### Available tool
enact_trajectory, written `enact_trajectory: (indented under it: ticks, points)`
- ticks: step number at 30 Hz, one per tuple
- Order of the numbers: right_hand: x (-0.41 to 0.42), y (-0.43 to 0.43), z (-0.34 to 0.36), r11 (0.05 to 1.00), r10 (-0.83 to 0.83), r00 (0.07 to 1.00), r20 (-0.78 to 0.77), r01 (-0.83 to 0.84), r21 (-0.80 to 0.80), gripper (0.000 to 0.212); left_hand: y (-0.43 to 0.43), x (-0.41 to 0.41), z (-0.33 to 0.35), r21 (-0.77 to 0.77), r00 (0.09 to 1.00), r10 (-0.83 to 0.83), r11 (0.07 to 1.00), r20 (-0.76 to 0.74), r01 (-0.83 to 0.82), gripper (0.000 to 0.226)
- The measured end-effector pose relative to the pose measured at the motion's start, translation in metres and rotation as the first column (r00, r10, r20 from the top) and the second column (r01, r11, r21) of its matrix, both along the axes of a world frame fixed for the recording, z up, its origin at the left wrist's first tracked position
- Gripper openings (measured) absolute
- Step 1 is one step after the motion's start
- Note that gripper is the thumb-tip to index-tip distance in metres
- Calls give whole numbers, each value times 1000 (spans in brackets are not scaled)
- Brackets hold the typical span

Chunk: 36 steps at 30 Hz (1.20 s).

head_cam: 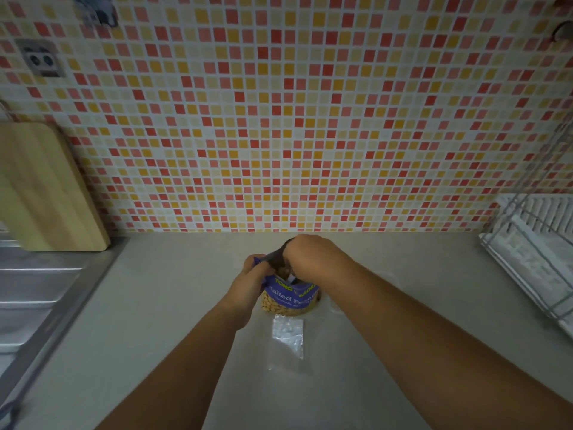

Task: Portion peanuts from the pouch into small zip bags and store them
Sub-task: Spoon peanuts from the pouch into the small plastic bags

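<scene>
Holding the pouch mouth wide
For access, the left hand pinches one rim, the right hand grips the other; a zip bag lies ready nearby on the tabletop.

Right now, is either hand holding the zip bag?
No: the left hand and right hand both grip the pouch top, while the zip bag lies untouched on the counter.

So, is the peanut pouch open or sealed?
Open: left hand holds the pouch rim aside, right hand at its mouth, peanuts show inside.
</scene>
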State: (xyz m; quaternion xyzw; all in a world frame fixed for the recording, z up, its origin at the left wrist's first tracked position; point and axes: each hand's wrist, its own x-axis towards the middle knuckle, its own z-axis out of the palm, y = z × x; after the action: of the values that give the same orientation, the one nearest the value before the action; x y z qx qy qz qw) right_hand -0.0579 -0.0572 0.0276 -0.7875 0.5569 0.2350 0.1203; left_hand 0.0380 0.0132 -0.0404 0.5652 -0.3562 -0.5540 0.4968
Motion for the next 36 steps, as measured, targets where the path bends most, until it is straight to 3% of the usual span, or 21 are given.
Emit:
enact_trajectory:
  ticks: [3, 4, 5, 6, 8, 10, 13, 18, 23, 29, 32, 36]
  points:
    - [-27, 27, 15, 945, 91, 962, 259, -2, -326, 31, 4, 5, -4, -45, 1000, -11, 999, -29, 10, 27]
    - [-39, 38, 16, 942, 48, 918, 393, 89, -324, 25, 6, 8, -8, -56, 999, 11, 998, -53, -14, 30]
    - [-52, 50, 14, 961, -35, 874, 485, 162, -223, 22, 8, 12, -14, -52, 996, 51, 997, -72, -54, 31]
    - [-61, 59, 8, 982, -113, 857, 502, 174, -78, 21, 11, 15, -23, -20, 993, 98, 995, -65, -99, 29]
    - [-67, 71, -25, 975, -205, 899, 388, 151, 164, 25, 18, 19, -42, 119, 988, 157, 981, -10, -155, 25]
    - [-63, 74, -65, 954, -252, 924, 288, 186, 236, 35, 28, 15, -59, 280, 994, 106, 954, 34, -111, 33]
    - [-52, 72, -112, 928, -368, 863, 346, 320, 189, 45, 38, 3, -75, 353, 996, 17, 934, 85, -46, 38]
    - [-42, 71, -141, 854, -519, 700, 491, 448, 264, 19, 41, 2, -90, 356, 987, 10, 932, 159, -67, 41]
    - [-36, 78, -154, 876, -463, 666, 585, 447, 183, 26, 41, 10, -91, 336, 968, 13, 936, 251, -100, 49]
    - [-40, 92, -148, 879, -307, 610, 730, 475, -28, 17, 45, 17, -92, 354, 972, -17, 933, 233, -68, 45]
    - [-45, 95, -140, 875, -277, 469, 839, 483, 19, 9, 50, 17, -79, 289, 985, 7, 956, 173, -58, 45]
    - [-46, 103, -125, 859, -338, 156, 928, 455, 236, 16, 58, 20, -52, 73, 991, -133, 988, 1, 133, 41]
